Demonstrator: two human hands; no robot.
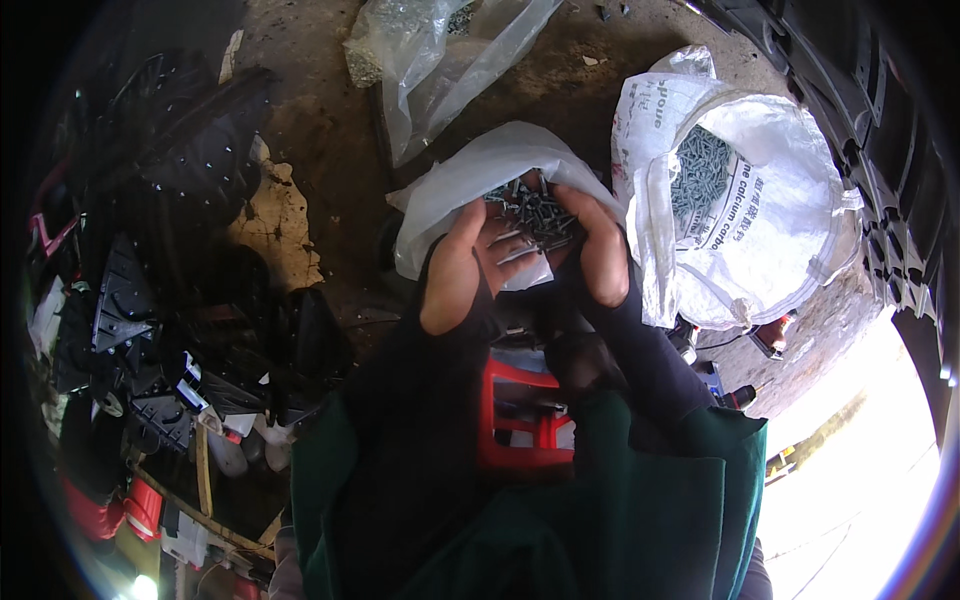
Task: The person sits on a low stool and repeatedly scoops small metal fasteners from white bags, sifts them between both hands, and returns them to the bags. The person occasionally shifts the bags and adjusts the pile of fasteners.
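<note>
A heap of small dark metal screws (540, 212) rests between my cupped hands, over the mouth of a white plastic bag (520, 146). My left hand (482, 243) is curled under the heap, its fingers reaching to the right beneath the screws. From the other side my right hand (600, 235) closes in, its thumb side against the heap and most of its fingers hidden. The bag's pale plastic stands up around both hands. What lies deeper in it is hidden behind the hands and screws.
Right of my hands stands a large white woven sack (790, 255) holding many grey screws (698, 178). A clear plastic bag (430, 75) lies beyond. Black plastic parts (125, 300) crowd the left. Below are a red plastic stool (497, 410) and, lower right, a power drill (738, 398).
</note>
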